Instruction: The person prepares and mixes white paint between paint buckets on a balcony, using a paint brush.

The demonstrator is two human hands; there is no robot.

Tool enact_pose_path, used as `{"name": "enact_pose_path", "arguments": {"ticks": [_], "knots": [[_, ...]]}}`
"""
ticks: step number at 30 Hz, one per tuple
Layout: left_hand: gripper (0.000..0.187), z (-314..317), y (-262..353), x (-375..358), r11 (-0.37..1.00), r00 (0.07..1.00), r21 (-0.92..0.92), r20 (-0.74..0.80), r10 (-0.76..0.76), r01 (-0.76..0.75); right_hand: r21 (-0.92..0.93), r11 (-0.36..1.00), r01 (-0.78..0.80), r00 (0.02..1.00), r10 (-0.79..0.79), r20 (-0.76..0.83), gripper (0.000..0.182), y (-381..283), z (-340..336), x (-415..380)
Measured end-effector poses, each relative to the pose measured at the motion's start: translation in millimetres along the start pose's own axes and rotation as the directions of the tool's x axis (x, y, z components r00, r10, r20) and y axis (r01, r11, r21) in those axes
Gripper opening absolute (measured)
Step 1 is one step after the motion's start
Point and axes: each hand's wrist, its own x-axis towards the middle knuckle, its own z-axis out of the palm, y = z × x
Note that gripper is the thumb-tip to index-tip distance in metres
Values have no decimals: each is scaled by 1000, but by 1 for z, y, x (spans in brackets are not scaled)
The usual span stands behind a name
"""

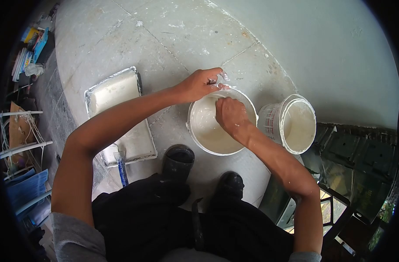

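Note:
My left hand (203,86) is over the far rim of a white bucket (222,153). Its thumb and fingers are apart, with white paint on the tips, and nothing shows between them. Inside the bucket's mouth, my right hand (232,114) is closed in a fist. Whatever it may grip is hidden beneath the knuckles. White paint (206,124) coats the inside of this bucket. Close by on the right, a second white bucket (273,120) leans with its mouth toward me, its inside pale with paint.
A paint tray (152,144) lies to the left, with a blue-handled tool (122,168) at its near end. My dark boots (178,159) stand on the paint-spotted tiled floor (164,35). Dark green panels (339,174) lean at right beside the wall (339,52). Clutter (27,139) lines the left.

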Motion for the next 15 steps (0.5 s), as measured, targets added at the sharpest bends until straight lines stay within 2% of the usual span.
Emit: {"name": "enact_pose_path", "arguments": {"ticks": [1,3,4,7,8,11,12,15], "knots": [[22,0,0,0,1000,1000,1,-1,-5,5,-26,999,39,988,-35,151,23,-1,0,-2],[21,0,5,-1,1000,1000,6,-2,-14,14,-60,990,125,895,-86,438,23,-2,-1,-4],[21,-1,4,-1,1000,1000,0,-14,7,-7,-30,984,174,853,-136,504,23,-8,4,0],[21,2,0,0,999,999,-13,-21,37,-38,203,979,-21,971,-29,238,21,-7,9,12],[20,1,1,1,1000,1000,-8,-13,26,-27,140,990,-12,997,2,71,21,-4,9,10],[20,-1,5,-1,1000,1000,15,0,-4,4,-165,986,-1,988,26,151,23,-7,9,-2],[20,-1,6,-1,1000,1000,25,4,-11,11,-197,980,39,973,8,231,23,-12,13,-6],[20,0,-1,0,1000,1000,-6,0,22,-22,-20,997,71,885,-54,463,22,-28,-2,2]]}}
